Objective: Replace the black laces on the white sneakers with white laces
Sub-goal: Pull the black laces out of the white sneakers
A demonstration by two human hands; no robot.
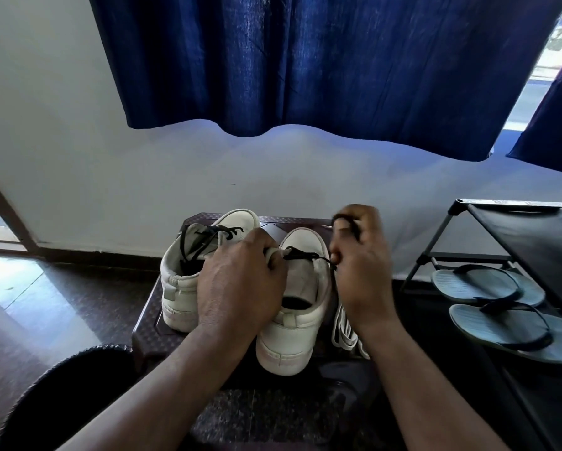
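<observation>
Two white sneakers stand on a dark brown stool (149, 333), toes pointing away from me. The left sneaker (182, 281) has its black lace loosely threaded. My left hand (237, 284) grips the tongue of the right sneaker (292, 333). My right hand (361, 258) pinches that shoe's black lace (305, 255), pulled out to the right, with a loop of it round my fingers. White laces (344, 330) lie on the stool beside the right sneaker, partly hidden by my right wrist.
A black shoe rack (514, 222) stands at the right with a pair of grey-blue flip-flops (501, 307) on its lower shelf. A dark round object (64, 402) sits at the lower left. Blue curtains hang on the wall ahead.
</observation>
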